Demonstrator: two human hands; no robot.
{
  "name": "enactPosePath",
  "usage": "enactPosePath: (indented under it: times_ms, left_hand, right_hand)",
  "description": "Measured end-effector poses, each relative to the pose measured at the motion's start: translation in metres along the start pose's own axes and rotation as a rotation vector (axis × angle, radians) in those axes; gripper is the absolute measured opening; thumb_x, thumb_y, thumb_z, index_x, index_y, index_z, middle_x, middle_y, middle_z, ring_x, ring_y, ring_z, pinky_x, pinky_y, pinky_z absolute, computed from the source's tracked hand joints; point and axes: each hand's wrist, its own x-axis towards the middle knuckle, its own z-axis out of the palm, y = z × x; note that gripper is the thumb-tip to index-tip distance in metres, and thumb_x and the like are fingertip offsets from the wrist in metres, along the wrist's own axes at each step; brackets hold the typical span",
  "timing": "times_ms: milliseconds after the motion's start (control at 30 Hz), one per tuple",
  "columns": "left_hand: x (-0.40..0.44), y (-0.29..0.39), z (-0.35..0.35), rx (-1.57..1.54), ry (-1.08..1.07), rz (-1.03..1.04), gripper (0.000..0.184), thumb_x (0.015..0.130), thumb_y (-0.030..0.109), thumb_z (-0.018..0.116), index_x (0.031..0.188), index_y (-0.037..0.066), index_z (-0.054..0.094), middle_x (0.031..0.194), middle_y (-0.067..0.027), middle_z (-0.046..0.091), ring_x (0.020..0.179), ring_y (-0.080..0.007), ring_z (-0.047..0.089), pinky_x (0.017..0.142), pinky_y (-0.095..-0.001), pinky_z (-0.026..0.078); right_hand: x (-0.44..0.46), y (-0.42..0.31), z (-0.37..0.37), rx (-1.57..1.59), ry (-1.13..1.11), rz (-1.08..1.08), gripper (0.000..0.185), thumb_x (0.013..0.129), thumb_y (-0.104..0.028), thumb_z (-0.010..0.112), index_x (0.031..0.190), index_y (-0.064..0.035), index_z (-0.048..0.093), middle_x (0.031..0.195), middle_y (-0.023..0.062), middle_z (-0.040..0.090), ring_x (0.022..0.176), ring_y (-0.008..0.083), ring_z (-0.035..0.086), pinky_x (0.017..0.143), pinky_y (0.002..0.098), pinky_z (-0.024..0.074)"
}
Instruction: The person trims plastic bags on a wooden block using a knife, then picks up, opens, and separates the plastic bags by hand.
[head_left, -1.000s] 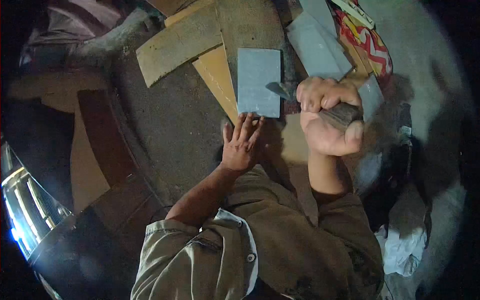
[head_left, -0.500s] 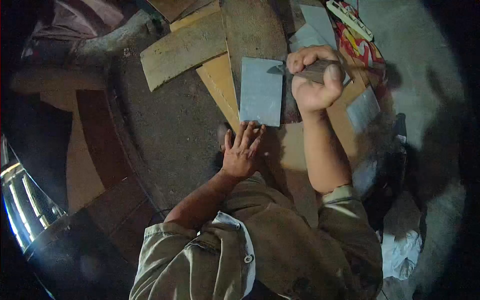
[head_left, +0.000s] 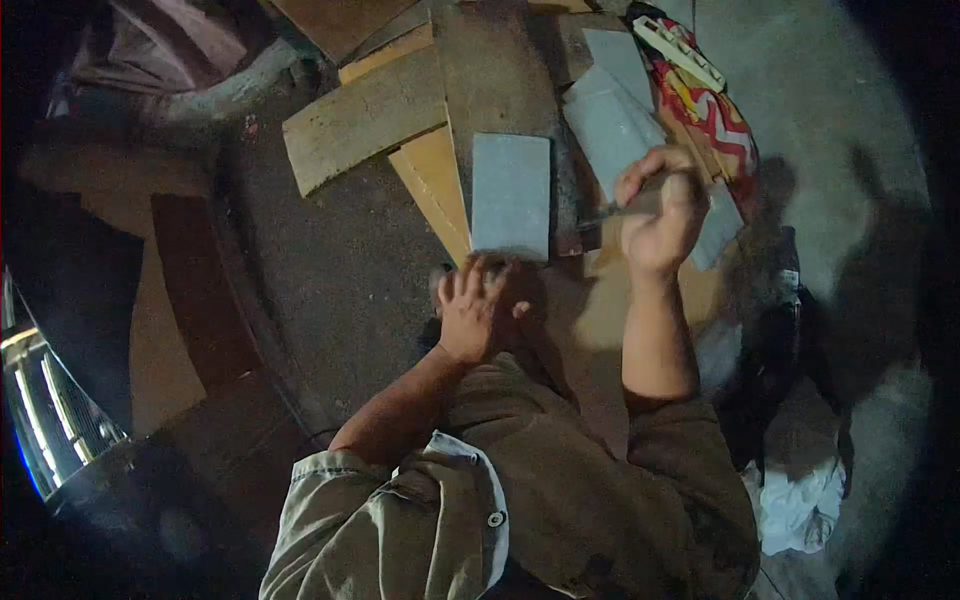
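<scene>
A flat grey rectangular sheet point(head_left: 511, 195) lies on a long brown board point(head_left: 497, 75) in front of me. Just below the sheet's near edge is my left hand point(head_left: 473, 318), fingers spread and holding nothing. Its fingertips are blurred, and I cannot tell whether they touch the sheet. To the right of the sheet, my right hand point(head_left: 660, 215) is raised and closed around a knife point(head_left: 603, 213). The knife's short pointed blade faces left, smeared by motion; the fingers cover most of its dark handle.
More grey sheets point(head_left: 610, 120) lie at the upper right, beside a pale power strip point(head_left: 678, 54) on a red and yellow patterned bag point(head_left: 735, 135). Worn boards point(head_left: 365, 135) lie left of the long board. A dark bottle point(head_left: 788, 265) and a white crumpled bag point(head_left: 800, 508) are at right.
My right hand has moved down and right with the knife, away from over the sheet. My left hand has drawn back slightly from the sheet's near edge. The view has shifted a little.
</scene>
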Motion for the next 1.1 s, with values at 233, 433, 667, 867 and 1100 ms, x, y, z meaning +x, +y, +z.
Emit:
enactPosePath:
  times_ms: [233, 433, 667, 867, 1100]
  left_hand:
    - [0.046, -0.013, -0.005, -0.454, 0.158, -0.509, 0.071, 0.083, 0.032, 0.069, 0.138, 0.011, 0.029, 0.122, -0.0217, 0.045, 0.102, -0.0344, 0.054, 0.085, -0.0440, 0.046]
    - [0.049, -0.037, 0.018, -0.770, 0.162, -0.594, 0.058, 0.082, 0.030, 0.068, 0.128, 0.006, 0.041, 0.105, -0.0205, 0.061, 0.096, -0.0354, 0.061, 0.080, -0.0412, 0.048]
    - [0.034, -0.054, 0.018, -0.790, 0.189, -0.450, 0.028, 0.089, 0.023, 0.056, 0.099, -0.002, 0.059, 0.089, -0.0170, 0.065, 0.081, -0.0250, 0.064, 0.071, -0.0363, 0.048]
    - [0.025, 0.003, -0.047, -0.984, 0.159, -0.424, 0.025, 0.091, 0.023, 0.055, 0.095, -0.002, 0.058, 0.083, -0.0067, 0.062, 0.072, -0.0135, 0.056, 0.063, -0.0298, 0.044]
    - [0.015, 0.043, -0.075, -1.048, 0.100, -0.191, 0.018, 0.091, 0.017, 0.057, 0.098, 0.000, 0.056, 0.084, -0.0016, 0.058, 0.072, -0.0079, 0.051, 0.059, -0.0238, 0.040]
  right_hand:
    - [-0.094, -0.011, -0.029, -0.681, -0.358, 0.324, 0.034, 0.079, -0.034, 0.070, 0.081, -0.0055, 0.053, 0.065, 0.0037, 0.050, 0.060, 0.0117, 0.049, 0.056, 0.0284, 0.0410]
    - [-0.130, -0.004, -0.040, -0.906, -0.260, 0.434, 0.042, 0.080, -0.043, 0.068, 0.087, -0.0054, 0.052, 0.074, 0.0101, 0.057, 0.068, 0.0235, 0.058, 0.060, 0.0356, 0.0451]
    - [-0.152, 0.054, -0.090, -1.034, -0.127, 0.795, 0.073, 0.088, -0.036, 0.058, 0.141, 0.0004, 0.024, 0.133, 0.0245, 0.044, 0.121, 0.0385, 0.045, 0.096, 0.0449, 0.0400]
    - [-0.169, 0.063, -0.096, -0.792, -0.008, 0.700, 0.063, 0.084, -0.016, 0.062, 0.136, 0.0031, 0.032, 0.134, 0.0282, 0.039, 0.120, 0.0417, 0.043, 0.100, 0.0470, 0.0361]
    - [-0.151, -0.008, -0.051, -0.761, -0.169, 0.127, 0.069, 0.073, -0.012, 0.070, 0.133, 0.0001, 0.037, 0.130, 0.0255, 0.042, 0.120, 0.0399, 0.043, 0.100, 0.0459, 0.0357]
